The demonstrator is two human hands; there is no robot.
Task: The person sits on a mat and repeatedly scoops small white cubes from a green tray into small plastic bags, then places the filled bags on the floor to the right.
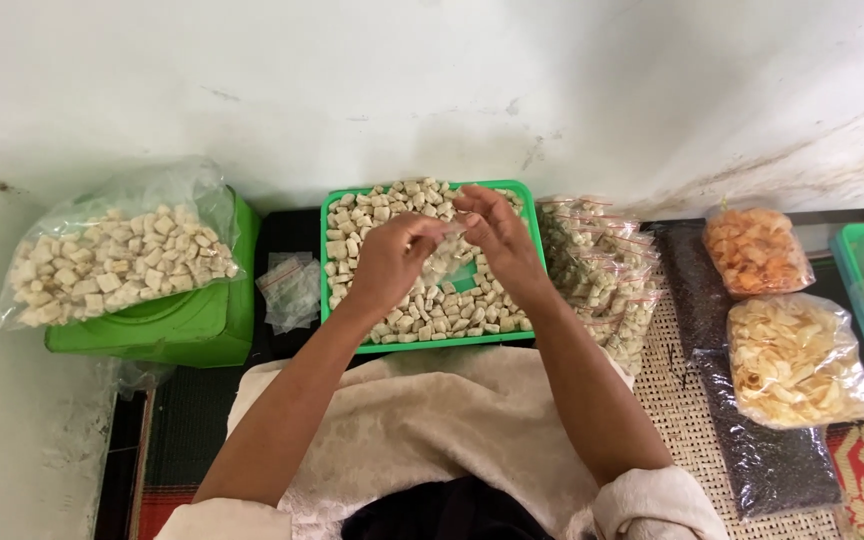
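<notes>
Probably a home floor used for small-scale snack packing: a woven mat point(687, 420) lies against a scuffed white wall point(432, 90), with filled snack bags point(797, 360) along its right edge.

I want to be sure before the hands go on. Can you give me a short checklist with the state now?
1. Both hands hold the small clear bag above the green tray: ok.
2. Left hand and right hand in view: ok.
3. Bag mouth open: cannot tell.
4. Pale pieces remain in tray: ok.
5. Empty bags lie left of tray: ok.
6. Filled packets stacked right of tray: ok.
</notes>
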